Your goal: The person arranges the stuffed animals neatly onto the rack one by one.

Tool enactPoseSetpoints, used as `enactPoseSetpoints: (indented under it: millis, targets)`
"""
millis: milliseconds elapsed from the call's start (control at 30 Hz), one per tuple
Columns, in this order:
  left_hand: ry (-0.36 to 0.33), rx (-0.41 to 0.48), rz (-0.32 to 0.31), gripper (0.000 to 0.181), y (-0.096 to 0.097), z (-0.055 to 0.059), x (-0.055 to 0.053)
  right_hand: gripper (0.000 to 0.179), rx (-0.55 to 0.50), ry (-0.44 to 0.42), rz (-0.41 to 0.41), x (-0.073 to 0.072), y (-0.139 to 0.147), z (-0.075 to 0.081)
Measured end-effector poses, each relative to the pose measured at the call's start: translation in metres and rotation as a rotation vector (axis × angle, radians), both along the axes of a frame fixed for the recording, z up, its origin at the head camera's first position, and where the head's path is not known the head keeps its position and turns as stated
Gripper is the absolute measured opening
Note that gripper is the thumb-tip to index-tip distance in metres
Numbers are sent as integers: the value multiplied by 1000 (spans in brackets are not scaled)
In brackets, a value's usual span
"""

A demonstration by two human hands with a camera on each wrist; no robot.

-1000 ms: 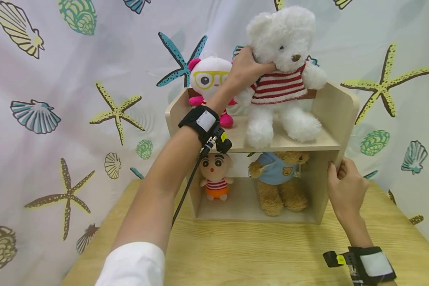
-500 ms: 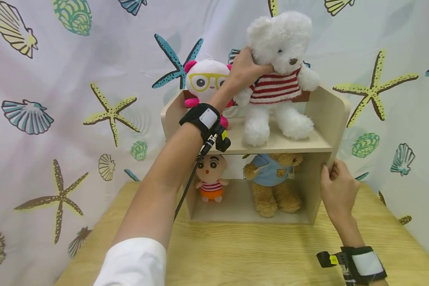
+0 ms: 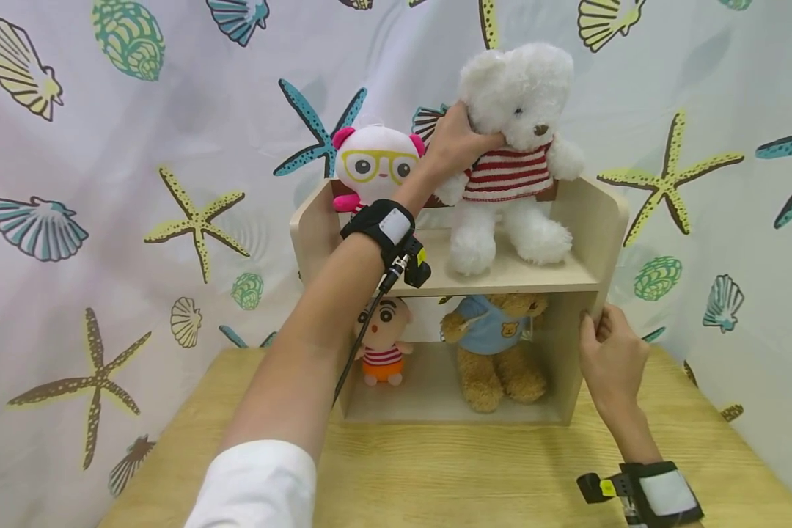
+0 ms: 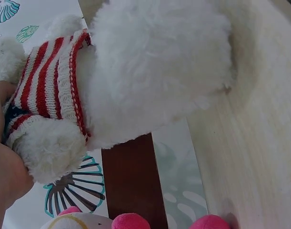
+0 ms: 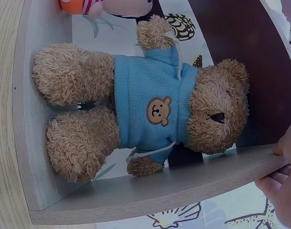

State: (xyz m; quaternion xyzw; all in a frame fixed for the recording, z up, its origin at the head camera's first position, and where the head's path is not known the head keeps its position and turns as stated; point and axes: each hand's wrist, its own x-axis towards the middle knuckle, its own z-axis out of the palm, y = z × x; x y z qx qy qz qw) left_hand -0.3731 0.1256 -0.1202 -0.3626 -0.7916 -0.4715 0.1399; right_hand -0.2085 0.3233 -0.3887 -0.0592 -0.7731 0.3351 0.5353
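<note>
My left hand grips a white teddy bear at its neck, thumb across the front below the chin. The bear wears a red-and-white striped sweater, and its legs come down over the upper board of a small wooden shelf. My right hand pinches the front edge of the shelf's right side panel, thumb on the inner face. Inside the lower compartment, close to that hand, stands a brown teddy bear in a blue hoodie; the top of its head is hidden in the head view.
A white-and-pink panda plush with yellow glasses sits at the upper left, partly behind my left forearm. Below it is a small doll in orange shorts. The shelf stands on a wooden table before a shell-patterned curtain.
The head view has shifted, so the shelf and toys appear lower and farther left. Both hands keep their holds, and the white bear stays in nearly the same place on the shelf.
</note>
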Motion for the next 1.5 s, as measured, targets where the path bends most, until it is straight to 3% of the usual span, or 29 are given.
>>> enactPoseSetpoints:
  millis: [300, 567, 1067, 1500]
  targets:
    - [0, -30, 0, 66, 9, -2, -3, 17, 2, 17, 17, 3, -2, 0]
    - [13, 4, -19, 64, 17, -3, -5, 17, 12, 22, 17, 1, -1, 0]
    - [7, 23, -111, 68, 30, -11, -8, 18, 7, 28, 13, 2, -1, 0]
    - [31, -43, -91, 76, 27, -11, -7, 17, 29, 45, -7, 3, -1, -2]
